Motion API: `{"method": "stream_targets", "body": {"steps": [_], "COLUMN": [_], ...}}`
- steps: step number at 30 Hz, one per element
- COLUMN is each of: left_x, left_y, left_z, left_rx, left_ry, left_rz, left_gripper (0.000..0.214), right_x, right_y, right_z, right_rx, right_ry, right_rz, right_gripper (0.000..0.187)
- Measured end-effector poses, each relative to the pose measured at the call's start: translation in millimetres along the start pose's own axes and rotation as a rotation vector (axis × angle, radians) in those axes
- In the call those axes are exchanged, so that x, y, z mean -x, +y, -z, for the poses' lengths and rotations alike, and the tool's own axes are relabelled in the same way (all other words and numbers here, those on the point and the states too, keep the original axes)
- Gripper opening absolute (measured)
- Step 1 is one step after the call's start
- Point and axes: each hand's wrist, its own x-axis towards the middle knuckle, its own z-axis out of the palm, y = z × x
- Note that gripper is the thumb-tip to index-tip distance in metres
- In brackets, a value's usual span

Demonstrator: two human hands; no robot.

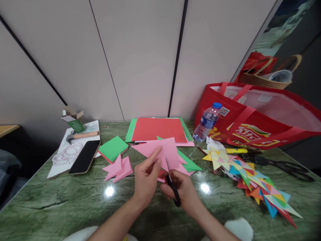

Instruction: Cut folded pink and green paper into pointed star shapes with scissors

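Containers: red tote bag (227,124), right rear of the table (82,204), mouth gaping, pale lining showing; something pale sits inside near its left end (too indistinct to identify). Behind it, a woven basket (263,81) holds a clear plastic item (282,76). Capped bottle (207,122), transparent with blue label, leans slightly toward the tote bag; liquid level unclear. Small green box (76,126), flaps open, on the white board (59,150) at left; interior not visible.

Pink paper (170,147): plain, matte, tapering to a sharp point at left, broad and square-cornered at right. Position: raised in front of the person, above the table, ahead of the stacked red sheets (159,129) from this viewpoint.

Left hand (146,179): fingers pinching the pink paper, index finger extended across its face. Right hand (184,191): closed around the black handles of the scissors (176,196), whose blades overlap the paper's lower part.
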Motion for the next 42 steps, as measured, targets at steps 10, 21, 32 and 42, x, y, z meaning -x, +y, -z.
{"method": "stream_targets", "body": {"steps": [10, 21, 32, 42], "left_x": [-0.6, 1.9, 2.8, 3.1], "left_y": [-3.3, -2.8, -6.5, -7.4], "left_z": [2.0, -2.8, -2.8, -4.0], "left_rx": [-0.067, -0.047, -0.026, -0.008], "left_ry": [-0.016, -0.051, -0.045, -0.040], "left_rz": [-0.020, 0.008, 0.023, 0.033], "left_gripper": [0.039, 0.035, 0.036, 0.036], "right_x": [-0.9, -3.3, -3.4, -2.7], "right_y": [1.3, -3.6, -3.6, 0.6], "right_z": [0.0, 3.5, 1.4, 2.8], "right_rx": [-0.094, -0.085, -0.069, -0.087], "right_ry": [-0.006, 0.001, 0.065, 0.032], "right_rz": [-0.011, 0.048, 0.008, 0.018], "right_gripper": [0.039, 0.030, 0.033, 0.028]}}
